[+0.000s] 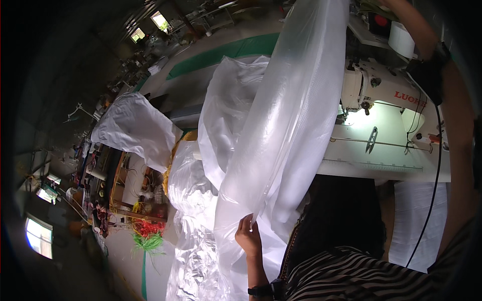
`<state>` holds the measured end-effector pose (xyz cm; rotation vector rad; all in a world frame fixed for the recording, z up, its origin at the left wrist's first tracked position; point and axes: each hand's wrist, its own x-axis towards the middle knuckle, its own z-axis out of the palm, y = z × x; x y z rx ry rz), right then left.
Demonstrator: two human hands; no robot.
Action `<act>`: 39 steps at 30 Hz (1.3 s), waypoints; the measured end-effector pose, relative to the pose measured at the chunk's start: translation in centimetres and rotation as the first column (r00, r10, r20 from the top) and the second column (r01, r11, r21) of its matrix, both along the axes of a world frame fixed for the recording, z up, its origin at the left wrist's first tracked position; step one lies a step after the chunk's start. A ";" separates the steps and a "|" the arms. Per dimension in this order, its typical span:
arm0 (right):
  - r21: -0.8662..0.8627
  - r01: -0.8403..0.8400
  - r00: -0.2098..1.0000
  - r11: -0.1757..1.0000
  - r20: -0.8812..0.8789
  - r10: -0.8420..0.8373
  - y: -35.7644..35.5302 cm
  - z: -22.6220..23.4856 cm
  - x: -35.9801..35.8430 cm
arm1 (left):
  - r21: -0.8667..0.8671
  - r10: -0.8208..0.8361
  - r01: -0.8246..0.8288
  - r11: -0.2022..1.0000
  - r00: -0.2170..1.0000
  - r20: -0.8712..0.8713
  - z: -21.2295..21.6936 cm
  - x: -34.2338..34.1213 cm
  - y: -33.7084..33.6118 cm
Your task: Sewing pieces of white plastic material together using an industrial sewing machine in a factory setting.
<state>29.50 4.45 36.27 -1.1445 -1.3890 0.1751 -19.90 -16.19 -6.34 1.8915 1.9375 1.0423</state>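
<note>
Evidently, the sheet is the item in hand: a long, translucent length with white, woven-looking material along its right side. It runs from the top edge of the view down to the person's front, left of the sewing machine. The left grip is at its lower part, thumb and fingers pressed together, pinching a margin of it. The right forearm rises beyond the machine and leaves the view at the top; the right grip is out of sight, so its state cannot be told.

On the worktop, snips lie under the lamplight, apart from the sheet. Crumpled, shiny film lies to the left, and a white piece is draped further left.

As to handling, the sheet is judged light for its size, soft and without stiffness of its own; the glossy face is probably slippery and prone to creasing, perhaps to tearing under a sharp pull. The sounder hold is at the margin, layers gathered between thumb and fingers, with a second hold well apart to limit sagging.
</note>
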 end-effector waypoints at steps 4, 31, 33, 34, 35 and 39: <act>0.001 -0.009 1.000 1.000 -0.002 0.009 -0.3 1.0 0.1 | 0.094 -0.223 0.222 0.971 0.975 -0.001 -3.6 3.8 -0.9; 0.060 0.246 0.633 0.967 0.746 -0.207 -2.4 -12.1 -6.9 | -0.367 -0.771 0.684 0.630 0.608 -0.190 9.9 4.5 -4.2; -0.267 0.184 0.628 0.946 0.772 0.095 -12.1 -17.9 -8.1 | -0.407 -0.842 0.738 0.538 0.489 -0.227 8.5 6.8 -4.0; -0.496 0.184 0.700 0.849 0.672 0.241 -16.4 -21.3 -8.4 | -0.423 -0.880 0.772 0.474 0.428 -0.206 7.5 7.9 -4.0; -0.551 0.152 0.650 0.821 0.681 0.337 -19.8 -24.7 -8.1 | -0.550 -0.897 0.720 0.424 0.419 -0.143 6.3 9.1 -4.2; -0.897 -0.388 0.864 0.211 -0.274 0.422 -25.3 -37.3 -8.0 | -0.711 -0.987 0.700 -0.066 0.060 0.151 4.0 13.6 -5.3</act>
